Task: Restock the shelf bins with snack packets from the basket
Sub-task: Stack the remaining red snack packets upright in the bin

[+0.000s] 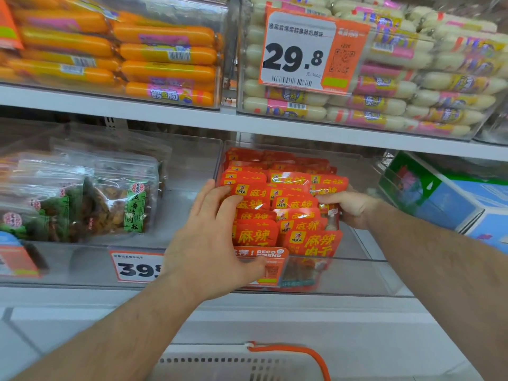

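Note:
Several red snack packets [286,207] with yellow lettering stand in rows inside a clear shelf bin [365,273] on the lower shelf. My left hand [214,243] lies against the left side of the packets, fingers straight on their tops and thumb on the bin's front edge. My right hand [346,204] grips the right end of the packet stack, fingers curled round a few packets. A white basket [239,364] with an orange handle [302,353] shows at the bottom edge; its contents are out of sight.
A clear bin of green-labelled meat snack bags [110,199] stands to the left. Orange sausages [154,50] and white sausages [412,86] fill the upper shelf bins. A blue and green carton [450,199] sits to the right. Price tags [137,268] hang on the bin fronts.

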A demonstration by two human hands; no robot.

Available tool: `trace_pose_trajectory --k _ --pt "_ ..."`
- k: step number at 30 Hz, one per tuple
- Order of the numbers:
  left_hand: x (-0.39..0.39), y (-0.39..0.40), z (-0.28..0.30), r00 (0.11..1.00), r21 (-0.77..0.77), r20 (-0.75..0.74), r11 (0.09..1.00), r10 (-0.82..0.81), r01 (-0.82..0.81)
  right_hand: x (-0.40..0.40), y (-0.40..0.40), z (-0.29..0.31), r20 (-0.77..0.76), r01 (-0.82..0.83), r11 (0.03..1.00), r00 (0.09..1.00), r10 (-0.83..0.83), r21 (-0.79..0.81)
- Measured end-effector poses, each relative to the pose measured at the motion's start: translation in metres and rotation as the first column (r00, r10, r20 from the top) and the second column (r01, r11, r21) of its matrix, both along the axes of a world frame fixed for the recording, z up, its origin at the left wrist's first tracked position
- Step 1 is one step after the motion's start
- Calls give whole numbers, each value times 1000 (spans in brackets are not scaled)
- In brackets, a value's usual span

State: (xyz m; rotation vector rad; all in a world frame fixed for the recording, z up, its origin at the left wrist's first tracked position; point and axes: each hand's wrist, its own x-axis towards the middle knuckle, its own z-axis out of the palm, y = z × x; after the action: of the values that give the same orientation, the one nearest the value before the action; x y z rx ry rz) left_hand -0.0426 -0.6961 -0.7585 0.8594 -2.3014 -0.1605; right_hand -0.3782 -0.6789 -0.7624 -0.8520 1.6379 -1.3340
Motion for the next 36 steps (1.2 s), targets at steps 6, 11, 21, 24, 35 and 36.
trace_pose_trajectory --k 6,11,21,24,35,36 --pt "0 0 1 1000 8 9 1000 -3 3 7 9 2 -53 -119 992 991 121 38" --pt "0 0 2 1000 13 12 1000 1 -1 9 10 10 -183 -148 985 970 162 90" --pt "0 2 3 1000 13 10 1000 -2 2 1 8 2 -199 -85 972 971 130 220" --pt "0 1 4 1000 19 14 1000 0 0 11 16 12 -214 -52 962 970 112 270" --pt "0 -1 3 1000 25 20 1000 -1 0 16 41 28 -320 80 937 947 35 340" --pt "0 -1 3 1000 34 29 999 -5 4 22 42 30 -336 126 943 942 -16 309"
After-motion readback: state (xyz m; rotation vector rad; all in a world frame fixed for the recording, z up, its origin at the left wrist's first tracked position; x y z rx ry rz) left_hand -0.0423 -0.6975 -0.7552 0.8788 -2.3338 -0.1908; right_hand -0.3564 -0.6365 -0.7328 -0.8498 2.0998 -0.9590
